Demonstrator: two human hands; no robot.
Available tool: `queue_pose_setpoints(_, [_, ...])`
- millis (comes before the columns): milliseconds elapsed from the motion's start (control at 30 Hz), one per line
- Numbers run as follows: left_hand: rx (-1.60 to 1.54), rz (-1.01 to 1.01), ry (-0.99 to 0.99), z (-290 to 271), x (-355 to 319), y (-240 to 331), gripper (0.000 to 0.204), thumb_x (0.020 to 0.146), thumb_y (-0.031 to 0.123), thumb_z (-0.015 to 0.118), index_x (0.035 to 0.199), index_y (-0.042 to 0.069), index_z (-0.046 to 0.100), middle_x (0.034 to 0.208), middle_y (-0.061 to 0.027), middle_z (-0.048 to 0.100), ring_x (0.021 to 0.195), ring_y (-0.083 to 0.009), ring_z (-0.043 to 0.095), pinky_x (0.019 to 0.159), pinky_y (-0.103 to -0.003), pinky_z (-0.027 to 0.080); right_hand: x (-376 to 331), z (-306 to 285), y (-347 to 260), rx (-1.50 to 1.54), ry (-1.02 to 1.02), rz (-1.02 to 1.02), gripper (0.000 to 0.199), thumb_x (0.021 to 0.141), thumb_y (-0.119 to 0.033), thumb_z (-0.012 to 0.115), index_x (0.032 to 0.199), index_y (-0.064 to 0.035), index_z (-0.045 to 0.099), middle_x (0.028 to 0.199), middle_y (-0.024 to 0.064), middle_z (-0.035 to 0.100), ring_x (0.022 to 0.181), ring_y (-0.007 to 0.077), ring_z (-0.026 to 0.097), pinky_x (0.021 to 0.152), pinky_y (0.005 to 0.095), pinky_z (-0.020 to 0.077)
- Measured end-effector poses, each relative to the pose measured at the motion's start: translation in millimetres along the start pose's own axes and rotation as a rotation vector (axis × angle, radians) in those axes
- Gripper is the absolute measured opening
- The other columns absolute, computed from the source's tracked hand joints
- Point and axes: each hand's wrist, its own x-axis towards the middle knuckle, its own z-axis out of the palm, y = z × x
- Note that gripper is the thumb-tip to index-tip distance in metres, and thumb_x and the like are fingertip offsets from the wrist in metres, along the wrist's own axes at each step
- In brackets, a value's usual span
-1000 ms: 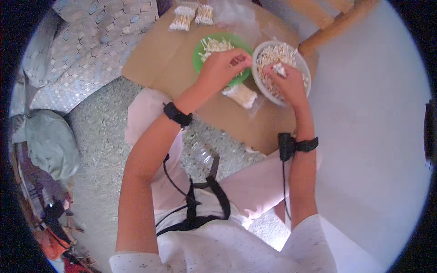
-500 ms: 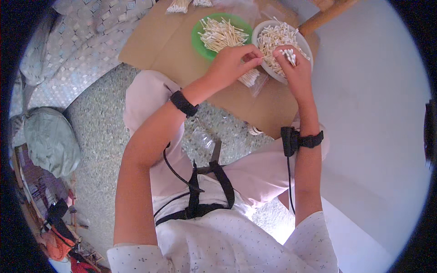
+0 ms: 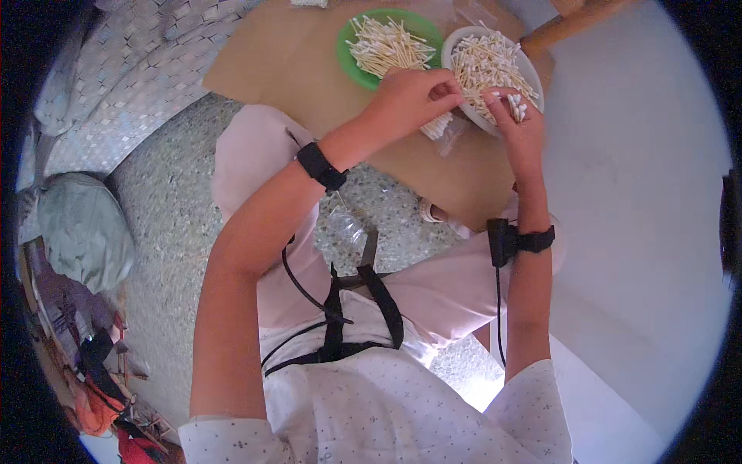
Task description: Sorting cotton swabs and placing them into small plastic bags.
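The right hand is resting at the near rim of the white bowl, fingers curled and pinching a small cluster of cotton swabs whose white tips are showing above the fingertips. The left hand is reaching in from the left, fingers drawn together, its fingertips meeting the near left rim of the same bowl, just beside the right hand; whether it is gripping a swab cannot be told. A clear plastic packet of swabs is lying directly under the left hand, on the brown cardboard sheet that is serving as the worktop.

The white bowl is holding a loose heap of swabs just beyond both hands. Touching it on the left, a green plate is carrying a second heap, just beyond the left hand.

Both wrists are wearing black bands; a black cable is running down from the right one. The cardboard is lying on a speckled floor. A patterned mat is lying at far left, well apart from the hands.
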Motion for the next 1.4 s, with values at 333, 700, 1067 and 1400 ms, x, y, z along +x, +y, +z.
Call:
queue_pose_setpoints(333, [0.065,0.078,0.120,-1,-2,4,0.020,0.082,0.022,0.061,0.089,0.004,0.061,0.082,-0.0123,0.064,0.078,-0.0286,0.058,0.071,-0.037,0.045,17,22,-12,0.111,0.073,-0.047,0.019,0.080,-0.019,0.068,0.091,-0.0032,0.066,0.074,-0.0022,0.060,0.067,0.0043,0.051,0.061,0.0195,0.0425])
queue_pose_setpoints(700, [-0.360,-0.193,0.334,-20,9,2,0.019,0.082,0.018,0.063,0.093,0.002,0.062,0.083,-0.0042,0.063,0.077,-0.0129,0.057,0.070,-0.026,0.044,32,47,-13,0.070,0.219,-0.246,0.018,0.080,-0.020,0.067,0.090,-0.0051,0.066,0.080,0.0050,0.066,0.068,0.0096,0.058,0.065,0.0250,0.0467])
queue_pose_setpoints(1067, [-0.481,-0.206,0.088,-26,8,13,0.017,0.083,0.019,0.064,0.089,0.003,0.063,0.084,-0.0009,0.062,0.077,-0.0072,0.056,0.065,-0.021,0.042,14,42,-13,-0.191,-0.117,-0.228,0.023,0.079,-0.028,0.067,0.089,-0.0076,0.066,0.071,0.0080,0.065,0.060,0.0138,0.059,0.060,0.0286,0.0466])
queue_pose_setpoints(1400, [-0.413,-0.149,0.103,-23,7,3,0.015,0.085,0.017,0.059,0.092,0.003,0.061,0.081,-0.0021,0.060,0.078,-0.0097,0.055,0.066,-0.025,0.043,27,44,-14,0.217,0.101,0.066,0.025,0.082,-0.028,0.065,0.088,-0.0039,0.065,0.074,0.0001,0.061,0.064,0.0079,0.051,0.059,0.0234,0.0421])
